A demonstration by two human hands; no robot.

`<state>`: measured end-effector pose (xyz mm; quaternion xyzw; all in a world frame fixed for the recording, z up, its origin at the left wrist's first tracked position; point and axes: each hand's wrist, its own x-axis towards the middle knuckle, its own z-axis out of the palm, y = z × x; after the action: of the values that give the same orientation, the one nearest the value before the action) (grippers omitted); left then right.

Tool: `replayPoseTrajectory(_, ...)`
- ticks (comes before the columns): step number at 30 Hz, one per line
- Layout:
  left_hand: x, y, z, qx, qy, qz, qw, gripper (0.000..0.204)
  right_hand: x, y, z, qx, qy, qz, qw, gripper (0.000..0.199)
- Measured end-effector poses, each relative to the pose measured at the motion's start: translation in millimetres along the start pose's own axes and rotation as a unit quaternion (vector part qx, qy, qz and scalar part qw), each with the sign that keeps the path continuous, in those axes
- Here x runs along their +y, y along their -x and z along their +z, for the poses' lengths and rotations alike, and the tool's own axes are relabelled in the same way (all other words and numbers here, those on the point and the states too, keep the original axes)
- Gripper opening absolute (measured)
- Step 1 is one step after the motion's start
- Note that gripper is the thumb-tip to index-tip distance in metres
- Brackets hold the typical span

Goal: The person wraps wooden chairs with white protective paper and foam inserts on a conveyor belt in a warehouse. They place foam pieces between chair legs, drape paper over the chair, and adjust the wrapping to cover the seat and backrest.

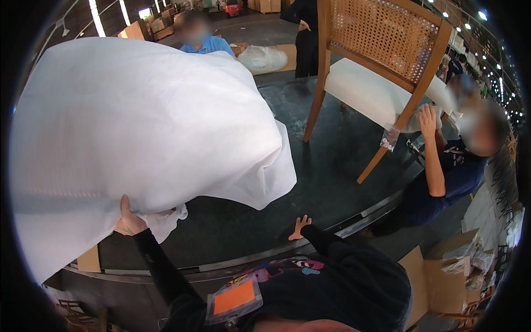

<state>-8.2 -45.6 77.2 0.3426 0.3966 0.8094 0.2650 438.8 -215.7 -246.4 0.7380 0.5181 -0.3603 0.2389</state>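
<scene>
A big white cloth-like cover drapes over a bulky object on the left, hiding what is underneath. At its lower edge my left hand grips the material, thumb up and the other fingers partly hidden; a bunched fold hangs just beside it. My right hand holds nothing, its fingers spread by the near edge of the dark table.
A wooden chair with woven cane back and white seat stands on the table's right part, a small clear bag at its leg. A co-worker's hand is beside it. Another person is behind the cover. Cardboard boxes stand lower right.
</scene>
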Motion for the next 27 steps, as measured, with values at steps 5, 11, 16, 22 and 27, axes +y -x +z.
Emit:
replayPoseTrajectory(5,-10.5,-3.7,3.2,0.007,-0.006,0.043,0.999,0.050,-0.4,-1.1,-0.7,-0.021,0.008,0.022,1.000,0.135)
replayPoseTrajectory(11,-18.9,-38.1,-30.2,-0.027,0.029,0.010,0.999,0.047,-17.7,16.0,-21.9,-0.058,0.002,-0.001,0.998,0.134)
replayPoseTrajectory(16,-27.5,-12.7,9.6,0.006,0.006,0.069,0.998,0.048,-3.1,15.2,-15.2,-0.054,-0.017,0.015,0.998,0.129)
replayPoseTrajectory(22,-24.7,-36.0,-18.4,-0.028,-0.037,0.071,0.996,0.049,-11.1,14.3,-14.8,-0.032,-0.025,-0.013,0.999,0.117)
replayPoseTrajectory(27,-21.6,-35.6,-18.0,-0.041,0.037,0.000,0.998,0.062,-10.3,12.4,-16.9,-0.057,-0.034,-0.015,0.998,0.124)
